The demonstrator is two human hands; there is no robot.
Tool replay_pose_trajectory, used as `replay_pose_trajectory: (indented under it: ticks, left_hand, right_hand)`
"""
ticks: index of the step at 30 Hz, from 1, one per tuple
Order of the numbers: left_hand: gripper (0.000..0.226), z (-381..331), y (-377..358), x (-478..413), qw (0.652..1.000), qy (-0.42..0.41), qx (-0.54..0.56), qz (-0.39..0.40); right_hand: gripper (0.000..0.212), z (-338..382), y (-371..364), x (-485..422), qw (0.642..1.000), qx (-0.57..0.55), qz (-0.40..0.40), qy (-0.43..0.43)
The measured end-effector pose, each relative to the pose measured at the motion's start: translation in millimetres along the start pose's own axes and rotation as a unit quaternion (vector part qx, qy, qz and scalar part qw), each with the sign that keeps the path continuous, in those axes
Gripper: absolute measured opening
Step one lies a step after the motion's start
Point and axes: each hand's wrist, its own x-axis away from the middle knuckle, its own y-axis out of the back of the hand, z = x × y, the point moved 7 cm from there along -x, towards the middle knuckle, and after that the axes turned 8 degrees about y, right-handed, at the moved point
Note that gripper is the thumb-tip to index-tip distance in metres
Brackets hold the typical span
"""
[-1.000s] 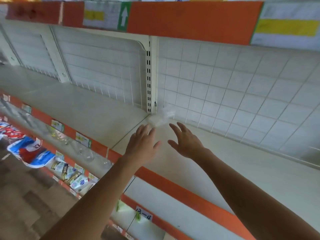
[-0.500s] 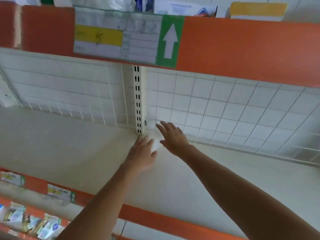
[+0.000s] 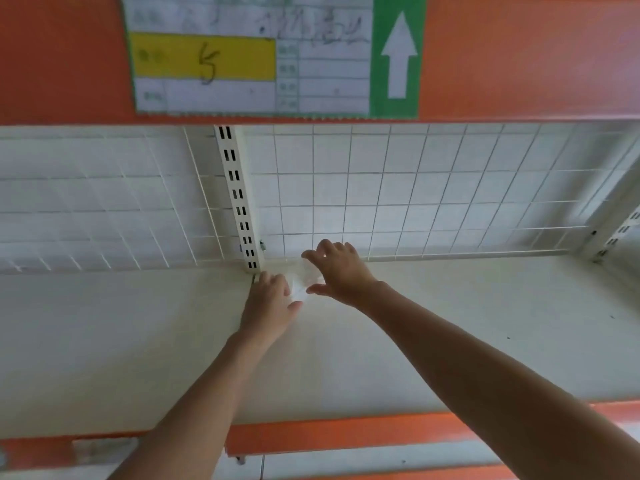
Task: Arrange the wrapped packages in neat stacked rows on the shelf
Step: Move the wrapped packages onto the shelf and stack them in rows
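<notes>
A small white wrapped package [image 3: 300,284] lies on the cream shelf [image 3: 138,341] at its back, just right of the slotted upright post [image 3: 239,202]. My left hand [image 3: 270,303] lies flat against the package's left side, fingers straight. My right hand [image 3: 337,268] arches over its right side, fingers spread and slightly bent, fingertips near the wire back grid. Most of the package is hidden between the two hands.
A white wire grid [image 3: 415,188] backs the shelf. An orange shelf edge [image 3: 346,434] runs along the front. Overhead, an orange rail carries a label sheet [image 3: 249,57] with a yellow field and a green arrow sign [image 3: 398,57]. Another upright [image 3: 616,233] stands at far right.
Both hands have reached further back along the shelf to the rear grid, with the package between them. The view has tilted upward, losing the lower shelves of goods.
</notes>
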Motion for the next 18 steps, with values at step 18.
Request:
replay_pose_trajectory:
  ticks: [18]
  left_hand:
    - [0.047, -264.2, -61.3, 93.8, 0.951, -0.275, 0.105, 0.095]
  right_hand:
    - [0.069, -144.8, 92.9, 320.0, 0.894, -0.137, -0.21, -0.371]
